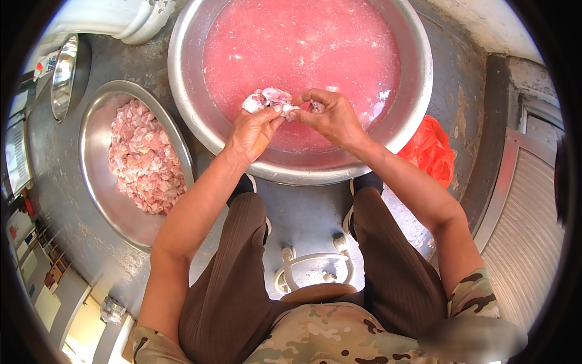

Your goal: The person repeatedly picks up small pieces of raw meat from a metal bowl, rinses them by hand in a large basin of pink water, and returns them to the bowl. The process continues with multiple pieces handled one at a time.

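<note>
So both hands are on the same lump of raw meat (264,98), a floppy, whitish-pink bit with ragged folds. The left hand (253,130) has it pinched between thumb and fingers, and the right hand (332,116) nips its right-hand end, thumb against a curled index finger. A little pinkish scrap shows by the right fingers too. The whole lump sits over the near side of a big round metal basin (421,60); can't tell if it's touching the liquid.

That basin holds cloudy pink water (303,48) with pale specks and blobs scattered through it. Just left of it is a smaller steel bowl (94,145), smooth with a rolled rim, and a heap of raw meat pieces (145,158) in it: small, lumpy, wet-looking, pink and cream. Farther left there's a shiny metal bowl (65,79) that looks tipped on its side, contents hidden from here.

On the right, a crinkly red plastic bag (431,148) is bunched up beside the basin. The floor (303,212) is grey and scuffed, with pale worn patches, and a ridged panel (530,236) in a metal frame runs along the right side.
</note>
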A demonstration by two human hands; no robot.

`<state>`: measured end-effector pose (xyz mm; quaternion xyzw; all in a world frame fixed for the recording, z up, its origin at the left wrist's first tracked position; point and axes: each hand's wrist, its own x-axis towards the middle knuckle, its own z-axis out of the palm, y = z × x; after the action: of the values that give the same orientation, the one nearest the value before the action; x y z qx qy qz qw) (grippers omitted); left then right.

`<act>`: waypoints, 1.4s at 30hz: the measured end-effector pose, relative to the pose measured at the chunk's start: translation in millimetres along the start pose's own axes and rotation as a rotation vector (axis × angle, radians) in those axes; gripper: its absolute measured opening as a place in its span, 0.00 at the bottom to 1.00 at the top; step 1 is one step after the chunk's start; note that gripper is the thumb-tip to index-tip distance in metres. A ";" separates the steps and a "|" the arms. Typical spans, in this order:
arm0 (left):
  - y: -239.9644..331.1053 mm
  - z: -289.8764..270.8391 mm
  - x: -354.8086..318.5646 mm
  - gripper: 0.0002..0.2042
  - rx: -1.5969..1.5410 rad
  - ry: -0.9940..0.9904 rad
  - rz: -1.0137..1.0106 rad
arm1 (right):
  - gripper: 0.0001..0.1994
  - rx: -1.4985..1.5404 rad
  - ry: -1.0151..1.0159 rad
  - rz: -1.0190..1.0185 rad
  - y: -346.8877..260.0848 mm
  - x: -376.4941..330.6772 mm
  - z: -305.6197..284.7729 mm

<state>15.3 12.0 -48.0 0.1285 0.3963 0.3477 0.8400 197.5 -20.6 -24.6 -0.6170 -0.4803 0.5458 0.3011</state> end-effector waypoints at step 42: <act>8.3 2.0 -8.4 0.17 -0.066 -0.130 -0.092 | 0.10 0.857 -0.106 0.494 -7.6 4.3 -27.9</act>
<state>9.1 12.3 -37.7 0.1047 0.3347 0.3125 0.8828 222.1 -9.7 -13.2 -0.5044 -0.0669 0.7799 0.3644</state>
